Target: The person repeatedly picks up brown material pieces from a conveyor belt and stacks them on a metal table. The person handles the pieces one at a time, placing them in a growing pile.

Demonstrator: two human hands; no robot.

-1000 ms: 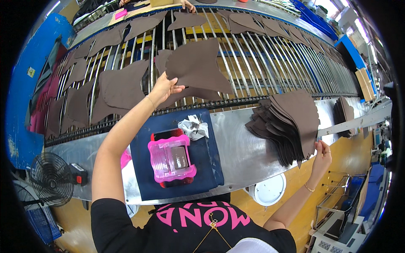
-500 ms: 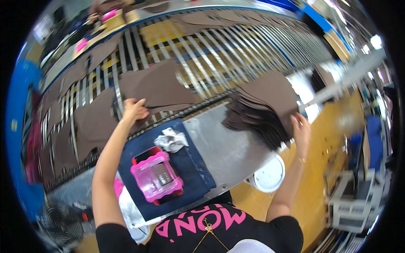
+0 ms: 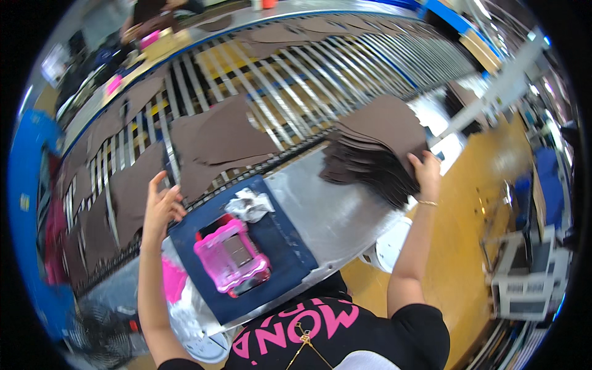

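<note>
My left hand (image 3: 161,203) hovers at the near edge of the slatted conveyor, fingers spread and nothing in them. Just beyond it lie flat brown cut pieces (image 3: 216,132), overlapping on the slats. At the right, my right hand (image 3: 425,174) grips the outer edge of a stack of brown cut pieces (image 3: 382,126), thumb on top. That stack rests at the metal table's far right corner, its near layers fanned out. Whether the pieces are leather or fabric I cannot tell.
A pink tray-like container (image 3: 225,256) and crumpled white material (image 3: 250,205) sit on a dark blue mat (image 3: 283,259). More brown pieces ride the conveyor (image 3: 296,92). A white bucket (image 3: 387,246) stands below the table, a black fan (image 3: 102,336) at lower left. Another person (image 3: 163,15) works across the conveyor.
My left hand has come away from the brown pieces on the conveyor, moving left and nearer to me. The right hand stays at the stack's edge.
</note>
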